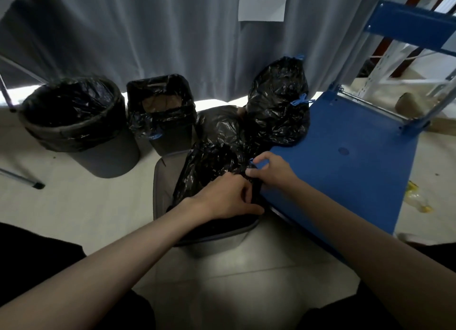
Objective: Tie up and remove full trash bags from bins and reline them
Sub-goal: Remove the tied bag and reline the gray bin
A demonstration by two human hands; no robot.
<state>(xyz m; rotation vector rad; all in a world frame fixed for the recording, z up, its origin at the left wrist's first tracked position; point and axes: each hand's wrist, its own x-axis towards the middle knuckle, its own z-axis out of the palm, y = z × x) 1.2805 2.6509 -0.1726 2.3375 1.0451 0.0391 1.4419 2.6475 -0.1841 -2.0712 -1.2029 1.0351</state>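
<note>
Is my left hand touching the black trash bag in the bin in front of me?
Touching. The head view shows the left hand with fingers pinching the gathered neck of the black trash bag.

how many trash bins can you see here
3: a round grey plastic bin far left, a square dark bin beside it, and a grey rectangular bin under both hands. Bags may hide others.

Both hands pinching black bag (212,162) — grey bin (160,181)
</note>
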